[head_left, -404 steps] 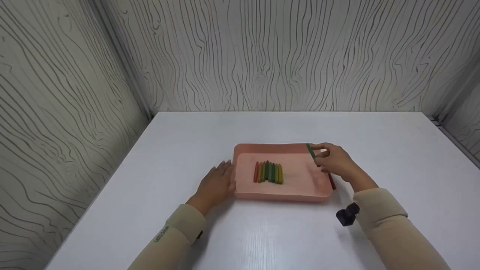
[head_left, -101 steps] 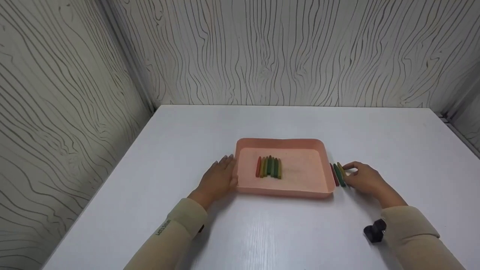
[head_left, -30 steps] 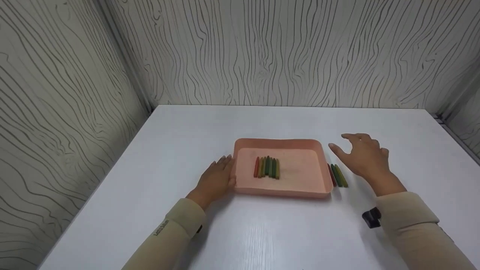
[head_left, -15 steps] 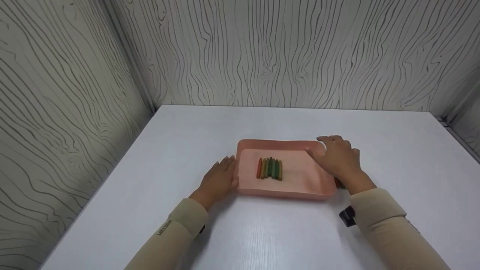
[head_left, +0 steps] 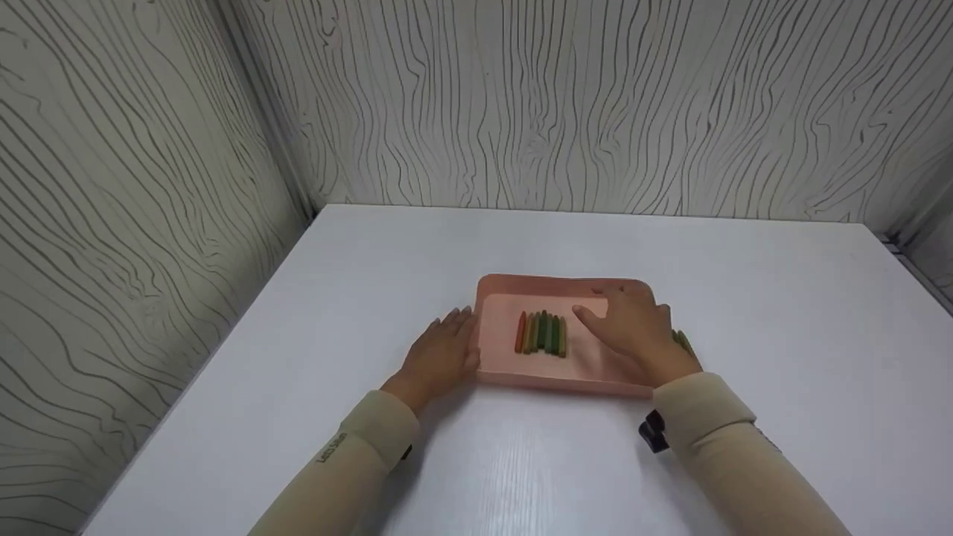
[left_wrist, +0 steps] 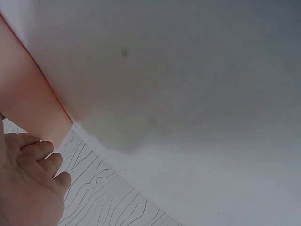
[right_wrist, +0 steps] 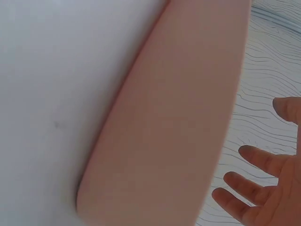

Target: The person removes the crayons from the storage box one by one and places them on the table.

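A row of several crayons (head_left: 541,333), red, orange-yellow and green, lies side by side in a shallow pink tray (head_left: 555,383). My left hand (head_left: 435,356) rests at the tray's left side, fingers extended along its wall. Over the right part of the tray hovers my right hand (head_left: 633,324), thumb and fingers spread, holding nothing. Its thumb points toward the row. Outside the tray's right wall lie more crayons (head_left: 683,342), partly hidden behind the right hand. In the right wrist view the spread fingers (right_wrist: 233,205) show beside the tray wall (right_wrist: 164,117).
The tray stands on a white table (head_left: 521,461). Wood-grain panels rise behind it (head_left: 521,104) and on the left (head_left: 112,223). A small black wrist camera (head_left: 654,432) sits below the right sleeve cuff.
Earlier the right hand carried a green crayon out of the tray, later set a yellow one beside it on the table. It released it and has moved left over the tray. Left hand stayed.
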Available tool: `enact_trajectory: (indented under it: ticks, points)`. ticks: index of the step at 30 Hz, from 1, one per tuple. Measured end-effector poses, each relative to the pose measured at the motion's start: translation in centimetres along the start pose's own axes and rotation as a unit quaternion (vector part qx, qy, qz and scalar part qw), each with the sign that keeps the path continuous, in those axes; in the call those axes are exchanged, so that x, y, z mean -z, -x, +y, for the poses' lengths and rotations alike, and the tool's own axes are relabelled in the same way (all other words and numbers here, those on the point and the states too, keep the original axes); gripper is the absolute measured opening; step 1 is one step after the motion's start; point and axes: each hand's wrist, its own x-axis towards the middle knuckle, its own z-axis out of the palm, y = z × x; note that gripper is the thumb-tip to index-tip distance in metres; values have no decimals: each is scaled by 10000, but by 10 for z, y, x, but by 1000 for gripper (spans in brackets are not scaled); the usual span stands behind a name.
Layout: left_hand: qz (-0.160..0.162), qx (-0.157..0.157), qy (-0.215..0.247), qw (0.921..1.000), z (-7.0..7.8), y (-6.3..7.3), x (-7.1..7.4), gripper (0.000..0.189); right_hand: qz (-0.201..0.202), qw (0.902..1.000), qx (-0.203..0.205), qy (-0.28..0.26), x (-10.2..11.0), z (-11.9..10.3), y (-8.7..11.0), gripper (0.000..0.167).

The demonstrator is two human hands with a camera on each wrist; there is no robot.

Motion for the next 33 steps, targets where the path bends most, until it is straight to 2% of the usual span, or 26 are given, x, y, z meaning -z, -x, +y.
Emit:
enact_trajectory:
  ticks: [5,12,19,27,33]
  points:
    - [93,-77,-5,9999,1,-2,0,56,-253,9995,-36,-183,-10,-4,0,63]
    - [183,-95,-34,9998,1,0,0,55,-526,9970,-301,-483,-25,-13,0,52]
    - [213,-136,-58,9997,-1,0,0,55,-695,9969,-142,-349,-32,-17,2,49]
    - [12,36,18,10000,3,1,3,55,-676,9976,-81,-100,-37,-18,2,49]
    - [32,38,8,10000,3,1,3,55,-777,9966,-115,-235,-37,-18,3,50]
